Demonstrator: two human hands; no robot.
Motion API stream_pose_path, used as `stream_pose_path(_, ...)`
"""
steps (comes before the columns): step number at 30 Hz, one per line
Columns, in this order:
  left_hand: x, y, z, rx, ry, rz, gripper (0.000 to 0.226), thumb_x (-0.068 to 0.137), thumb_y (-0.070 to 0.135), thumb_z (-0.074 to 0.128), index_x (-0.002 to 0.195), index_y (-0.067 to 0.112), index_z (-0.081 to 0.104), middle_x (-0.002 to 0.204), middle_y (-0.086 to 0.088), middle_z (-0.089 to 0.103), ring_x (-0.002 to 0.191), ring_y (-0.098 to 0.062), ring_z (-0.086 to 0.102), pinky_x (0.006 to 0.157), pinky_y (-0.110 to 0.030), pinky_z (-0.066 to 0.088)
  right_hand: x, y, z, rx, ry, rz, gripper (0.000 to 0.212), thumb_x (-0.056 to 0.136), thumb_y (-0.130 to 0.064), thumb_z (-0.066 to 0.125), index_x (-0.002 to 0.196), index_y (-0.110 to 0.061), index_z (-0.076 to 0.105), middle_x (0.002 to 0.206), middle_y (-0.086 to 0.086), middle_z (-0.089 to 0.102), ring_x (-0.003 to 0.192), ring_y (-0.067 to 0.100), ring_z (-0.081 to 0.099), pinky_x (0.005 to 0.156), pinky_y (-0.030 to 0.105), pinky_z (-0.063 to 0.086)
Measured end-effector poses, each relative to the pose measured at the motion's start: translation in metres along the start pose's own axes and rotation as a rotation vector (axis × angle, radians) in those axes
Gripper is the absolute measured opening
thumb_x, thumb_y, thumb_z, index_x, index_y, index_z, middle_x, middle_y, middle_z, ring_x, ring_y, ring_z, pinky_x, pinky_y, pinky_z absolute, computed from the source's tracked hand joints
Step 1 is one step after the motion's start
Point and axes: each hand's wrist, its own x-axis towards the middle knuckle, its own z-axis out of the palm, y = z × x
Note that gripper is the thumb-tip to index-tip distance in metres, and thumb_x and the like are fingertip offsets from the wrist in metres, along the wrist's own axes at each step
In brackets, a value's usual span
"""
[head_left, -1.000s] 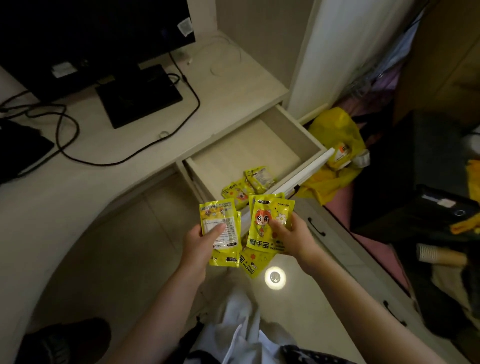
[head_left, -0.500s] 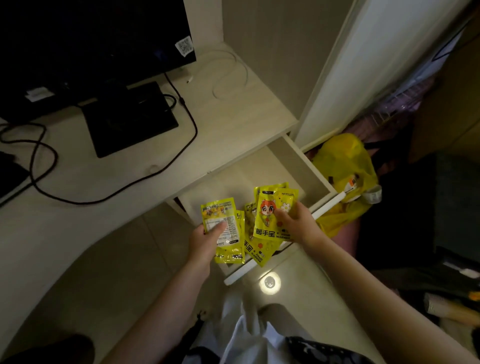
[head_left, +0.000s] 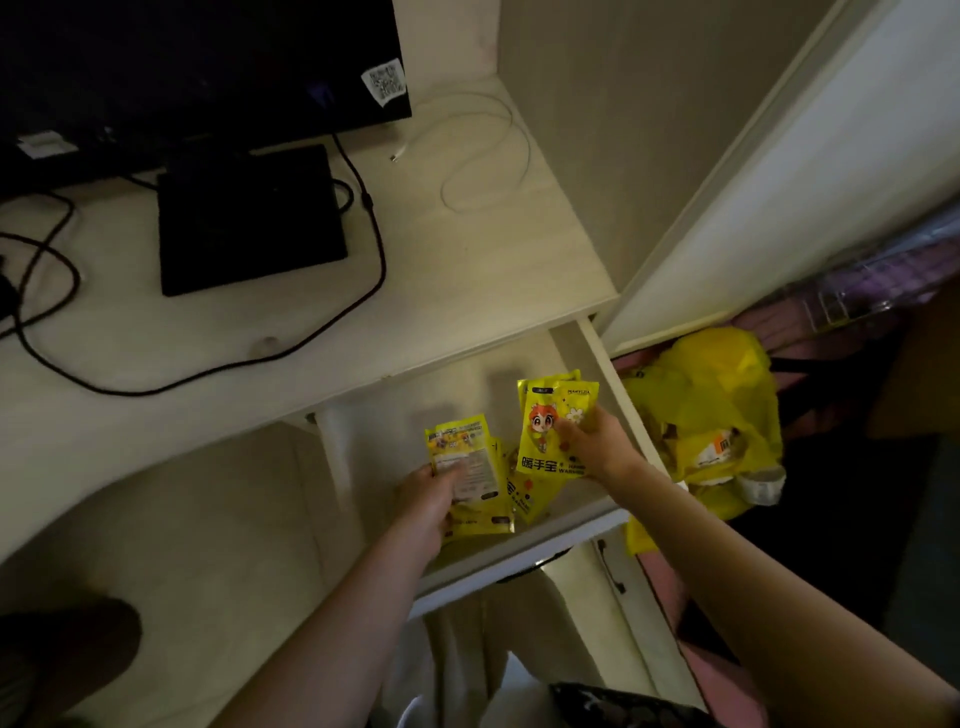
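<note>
We are holding yellow hand-warmer packets over an open drawer (head_left: 524, 558).
Our left hand (head_left: 428, 499) is gripping, seemingly, several back-side packets (head_left: 465, 460); our right hand (head_left: 597, 441) is pinching the cartoon-printed packets (head_left: 550, 426).

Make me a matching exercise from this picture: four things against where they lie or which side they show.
Things:
1. packets in the left hand
2. packets in the right hand
3. white cable
4. yellow bag

Places or states:
A. beside the open drawer, on its right
B. cartoon face showing
C. looped on the desk
D. printed text panel showing

Pairs: 1-D, 2-B, 3-C, 4-A.
</note>
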Motion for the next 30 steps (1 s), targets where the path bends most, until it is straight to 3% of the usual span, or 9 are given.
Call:
stream_pose_path(7, 0.039, -0.012, 0.045, -0.021, 0.056, -0.038, 0.014, 0.092, 0.021, 0.059, 0.103, 0.013, 0.064, 0.095, -0.008, 0.071, 0.089, -0.026, 0.067, 0.088, -0.043, 0.053, 0.068, 0.012, -0.007, -0.266, -0.147, -0.010, 0.030, 0.092, -0.027, 0.058, 0.117, -0.013, 0.054, 0.107, 0.011, 0.065, 0.099, 0.028, 0.065, 0.080, 0.039, 0.055)
stream_pose_path(10, 0.061, -0.020, 0.060, -0.017, 0.063, -0.057, 0.011, 0.093, 0.016, 0.058, 0.100, 0.011, 0.064, 0.093, -0.007, 0.069, 0.082, -0.023, 0.066, 0.073, -0.035, 0.054, 0.089, 0.027, -0.009, -0.351, -0.210, -0.042, 0.020, 0.090, -0.026, 0.058, 0.109, -0.020, 0.058, 0.106, 0.010, 0.067, 0.099, 0.030, 0.065, 0.088, 0.047, 0.054)
stream_pose_path(13, 0.075, -0.029, 0.073, -0.011, 0.084, -0.075, 0.019, 0.093, 0.013, 0.057, 0.110, 0.007, 0.063, 0.101, -0.012, 0.068, 0.086, -0.025, 0.065, 0.063, -0.028, 0.050, 0.102, 0.043, -0.011, -0.375, -0.275, -0.010, 0.022, 0.092, -0.020, 0.057, 0.114, -0.018, 0.059, 0.108, 0.008, 0.066, 0.100, 0.025, 0.063, 0.093, 0.046, 0.052)
stream_pose_path(16, 0.087, -0.040, 0.082, 0.069, 0.139, -0.073, 0.025, 0.091, 0.011, 0.058, 0.115, 0.007, 0.063, 0.108, -0.012, 0.066, 0.094, -0.027, 0.063, 0.072, -0.031, 0.050, 0.112, 0.054, -0.010, -0.413, -0.293, 0.013, 0.030, 0.091, -0.017, 0.058, 0.122, -0.013, 0.059, 0.118, 0.013, 0.065, 0.106, 0.026, 0.061, 0.096, 0.045, 0.051)
stream_pose_path(21, 0.094, -0.053, 0.083, 0.241, 0.181, -0.046, 0.027, 0.088, 0.009, 0.061, 0.114, 0.007, 0.064, 0.117, -0.014, 0.066, 0.105, -0.030, 0.063, 0.091, -0.039, 0.052, 0.119, 0.058, -0.005, -0.564, -0.319, 0.010, 0.027, 0.094, -0.019, 0.054, 0.117, -0.006, 0.061, 0.114, 0.016, 0.065, 0.107, 0.032, 0.062, 0.092, 0.041, 0.051)
stream_pose_path(23, 0.095, -0.056, 0.080, 0.332, 0.199, -0.020, 0.027, 0.087, 0.012, 0.062, 0.114, 0.007, 0.065, 0.117, -0.014, 0.067, 0.105, -0.030, 0.064, 0.092, -0.043, 0.052, 0.118, 0.058, -0.004, -0.620, -0.321, -0.013, 0.029, 0.094, -0.022, 0.053, 0.117, -0.005, 0.060, 0.113, 0.016, 0.066, 0.105, 0.032, 0.062, 0.092, 0.042, 0.050)
stream_pose_path(28, 0.082, -0.051, 0.072, 0.535, 0.182, 0.045, 0.023, 0.090, 0.017, 0.060, 0.110, 0.008, 0.069, 0.110, -0.010, 0.070, 0.100, -0.025, 0.066, 0.074, -0.025, 0.045, 0.114, 0.063, -0.009, -0.787, -0.290, 0.032, 0.029, 0.095, -0.016, 0.049, 0.122, -0.006, 0.054, 0.117, 0.015, 0.062, 0.107, 0.031, 0.060, 0.091, 0.038, 0.049)
stream_pose_path(30, 0.076, -0.050, 0.066, 0.559, 0.189, 0.048, 0.022, 0.091, 0.016, 0.058, 0.108, 0.010, 0.070, 0.107, -0.010, 0.072, 0.098, -0.024, 0.066, 0.072, -0.024, 0.043, 0.110, 0.061, -0.012, -0.850, -0.278, 0.049, 0.028, 0.097, -0.018, 0.047, 0.121, -0.005, 0.052, 0.118, 0.015, 0.061, 0.107, 0.031, 0.060, 0.087, 0.036, 0.049)
